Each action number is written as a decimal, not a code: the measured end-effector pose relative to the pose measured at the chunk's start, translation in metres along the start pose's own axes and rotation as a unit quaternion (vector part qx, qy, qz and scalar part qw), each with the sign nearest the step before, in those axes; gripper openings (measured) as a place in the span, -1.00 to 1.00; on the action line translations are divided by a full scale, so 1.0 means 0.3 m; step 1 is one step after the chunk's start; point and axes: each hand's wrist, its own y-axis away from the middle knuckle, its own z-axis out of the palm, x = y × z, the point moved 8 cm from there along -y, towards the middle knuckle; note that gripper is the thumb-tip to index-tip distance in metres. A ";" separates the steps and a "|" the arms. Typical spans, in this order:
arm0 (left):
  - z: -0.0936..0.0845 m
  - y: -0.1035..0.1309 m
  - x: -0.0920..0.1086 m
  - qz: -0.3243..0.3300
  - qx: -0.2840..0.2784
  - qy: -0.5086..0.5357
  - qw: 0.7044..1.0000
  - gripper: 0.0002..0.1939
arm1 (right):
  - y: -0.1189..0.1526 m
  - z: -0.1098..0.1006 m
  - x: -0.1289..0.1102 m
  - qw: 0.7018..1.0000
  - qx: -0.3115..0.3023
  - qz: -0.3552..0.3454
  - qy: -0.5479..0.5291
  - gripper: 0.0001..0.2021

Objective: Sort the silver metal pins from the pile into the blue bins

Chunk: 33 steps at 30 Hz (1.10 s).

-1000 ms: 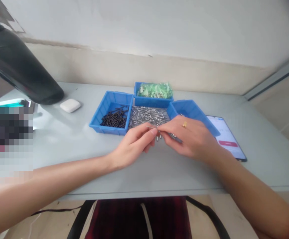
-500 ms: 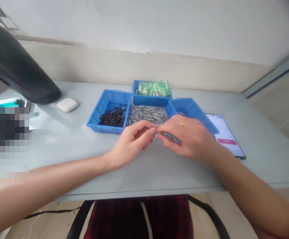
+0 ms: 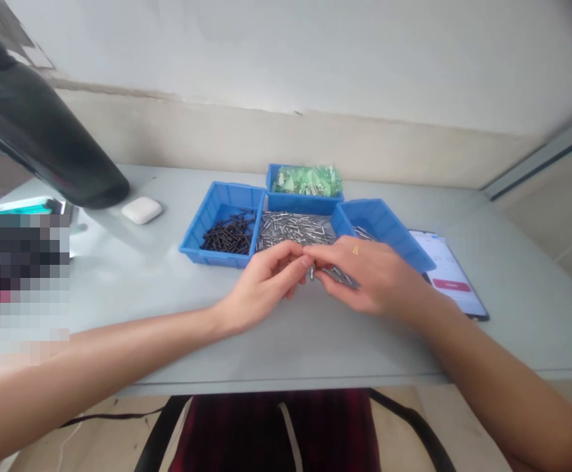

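Note:
Over the near edge of a loose pile of thin silver metal pins point(image 3: 296, 226), my two hands meet at the fingertips. My left hand point(image 3: 269, 278) is closed, thumb against the curled fingers, on a metal pin mostly hidden by them. My right hand point(image 3: 372, 272), with a gold ring, pinches at the same spot; what lies between its fingertips is too small to make out. A short silver end point(image 3: 312, 271) shows just below where the fingers meet. More pins lie under the right palm, partly covered.
Around the pile stand a blue tray of black pins point(image 3: 195, 242), a blue tray holding a green plastic bag point(image 3: 310, 180) and a tilted blue tray point(image 3: 389, 226) with silver pins. A phone point(image 3: 456, 275) lies right; a white case point(image 3: 142, 210) and dark bottle point(image 3: 64, 137) stand left.
The pin that showed along my left fingers is now hidden, and my right fingertips have come closer over the left ones. The whole view has shifted slightly.

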 end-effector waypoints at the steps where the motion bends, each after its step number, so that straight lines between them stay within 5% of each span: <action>1: 0.000 0.000 0.001 0.001 0.001 -0.002 1.000 -0.74 | 0.000 -0.001 -0.001 1.000 0.002 -0.002 0.003 -0.64; 33: 0.011 -0.003 -0.005 -0.020 -0.009 -0.008 1.000 -0.74 | -0.008 -0.004 -0.016 0.997 0.006 -0.016 0.069 -0.69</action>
